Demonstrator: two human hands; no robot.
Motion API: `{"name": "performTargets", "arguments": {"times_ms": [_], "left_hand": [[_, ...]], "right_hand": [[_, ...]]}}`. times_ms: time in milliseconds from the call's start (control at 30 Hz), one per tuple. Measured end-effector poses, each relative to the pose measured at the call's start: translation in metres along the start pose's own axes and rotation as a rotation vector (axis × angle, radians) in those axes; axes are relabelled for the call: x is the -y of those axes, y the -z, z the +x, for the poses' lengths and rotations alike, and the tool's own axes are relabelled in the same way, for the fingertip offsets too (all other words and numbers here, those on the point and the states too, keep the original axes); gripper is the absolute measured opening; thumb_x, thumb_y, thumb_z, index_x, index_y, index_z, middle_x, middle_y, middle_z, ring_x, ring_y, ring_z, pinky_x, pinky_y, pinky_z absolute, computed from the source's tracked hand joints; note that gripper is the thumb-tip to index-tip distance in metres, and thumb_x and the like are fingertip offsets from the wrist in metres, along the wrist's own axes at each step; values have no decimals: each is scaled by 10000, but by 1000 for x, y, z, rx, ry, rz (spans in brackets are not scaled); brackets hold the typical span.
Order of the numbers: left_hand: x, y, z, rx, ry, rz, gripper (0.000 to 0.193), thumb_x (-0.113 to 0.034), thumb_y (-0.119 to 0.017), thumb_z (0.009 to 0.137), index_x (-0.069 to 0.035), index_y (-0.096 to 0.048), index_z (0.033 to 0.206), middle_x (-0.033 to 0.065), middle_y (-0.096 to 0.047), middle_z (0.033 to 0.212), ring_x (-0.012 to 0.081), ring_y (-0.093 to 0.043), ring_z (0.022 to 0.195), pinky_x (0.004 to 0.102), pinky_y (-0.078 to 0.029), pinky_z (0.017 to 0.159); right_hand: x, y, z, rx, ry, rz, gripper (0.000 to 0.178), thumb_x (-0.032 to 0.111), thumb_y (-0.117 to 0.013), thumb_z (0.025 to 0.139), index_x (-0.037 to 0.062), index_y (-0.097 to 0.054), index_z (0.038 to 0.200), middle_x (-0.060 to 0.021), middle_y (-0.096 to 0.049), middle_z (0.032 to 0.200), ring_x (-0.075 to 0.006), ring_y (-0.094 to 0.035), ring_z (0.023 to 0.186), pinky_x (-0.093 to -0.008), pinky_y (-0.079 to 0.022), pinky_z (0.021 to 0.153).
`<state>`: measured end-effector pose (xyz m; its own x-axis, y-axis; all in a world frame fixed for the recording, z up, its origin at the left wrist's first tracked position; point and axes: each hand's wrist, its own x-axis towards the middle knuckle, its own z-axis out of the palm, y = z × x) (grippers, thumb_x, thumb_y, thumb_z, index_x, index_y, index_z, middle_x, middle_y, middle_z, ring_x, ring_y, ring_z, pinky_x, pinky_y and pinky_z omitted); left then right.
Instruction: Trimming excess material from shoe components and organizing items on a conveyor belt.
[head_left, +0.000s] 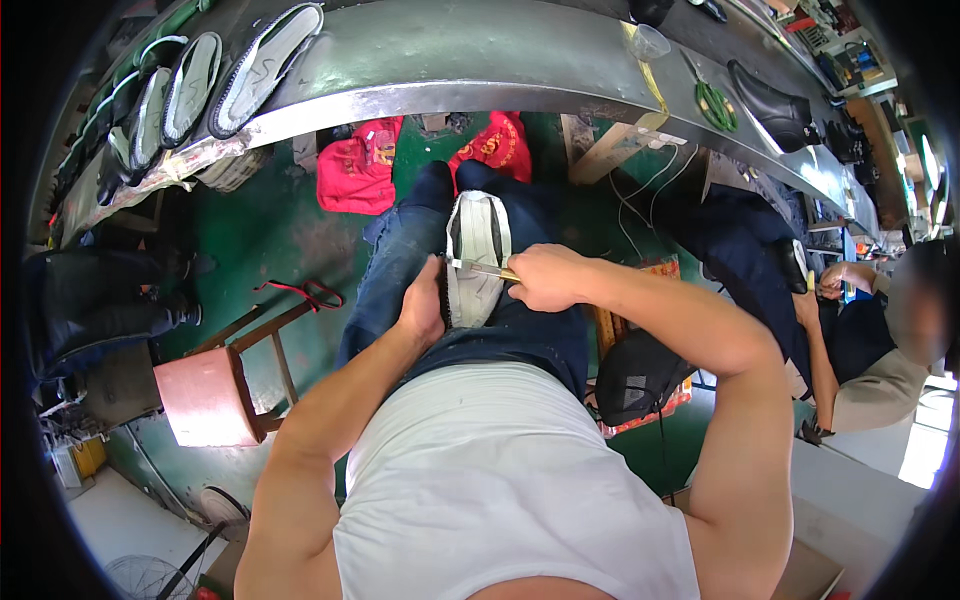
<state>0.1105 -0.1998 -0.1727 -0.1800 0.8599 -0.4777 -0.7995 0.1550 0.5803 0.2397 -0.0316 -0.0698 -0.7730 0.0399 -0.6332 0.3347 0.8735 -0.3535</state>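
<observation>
Sole side up on my lap lies a shoe (pixel 480 222) with a pale, off-white bottom and a dark rim. My left hand (pixel 425 303) is closed round its left side, toward the near end. In my closed right hand (pixel 543 280) is a hand tool (pixel 483 268) with a yellowish handle and a narrow metal shaft. The shaft lies across the shoe's bottom from the right, its tip near the left rim. Whether the tip presses into the shoe is too small to tell.
Ahead runs a metal-topped bench (pixel 420 65). Several upturned shoes (pixel 265 70) stand at its left; green-handled scissors (pixel 715 105) and a black shoe (pixel 775 105) lie right. Red bags (pixel 360 170) sit beneath. A pink-seated stool (pixel 205 398) stands left. A co-worker (pixel 875 370) sits right.
</observation>
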Motion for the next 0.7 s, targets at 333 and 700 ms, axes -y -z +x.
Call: {"name": "performTargets", "arguments": {"times_ms": [333, 700], "left_hand": [[17, -14, 21, -638, -178, 1088, 604, -389, -261, 1049, 85, -581, 1241, 325, -576, 1252, 463, -527, 1207, 470, -428, 1011], [21, -16, 10, -526, -403, 1180, 538, -324, -307, 1044, 25, -394, 1445, 345, -556, 1251, 480, -539, 1169, 490, -427, 1006]], "right_hand": [[5, -84, -19, -526, -84, 202, 198, 193, -609, 856, 30, -585, 966, -204, -666, 904, -403, -653, 856, -492, -519, 771], [-19, -59, 1, -751, 24, -49, 275, 137, -584, 880, -59, -557, 1072, -254, -627, 1039, -428, -626, 974, -465, -507, 862]]}}
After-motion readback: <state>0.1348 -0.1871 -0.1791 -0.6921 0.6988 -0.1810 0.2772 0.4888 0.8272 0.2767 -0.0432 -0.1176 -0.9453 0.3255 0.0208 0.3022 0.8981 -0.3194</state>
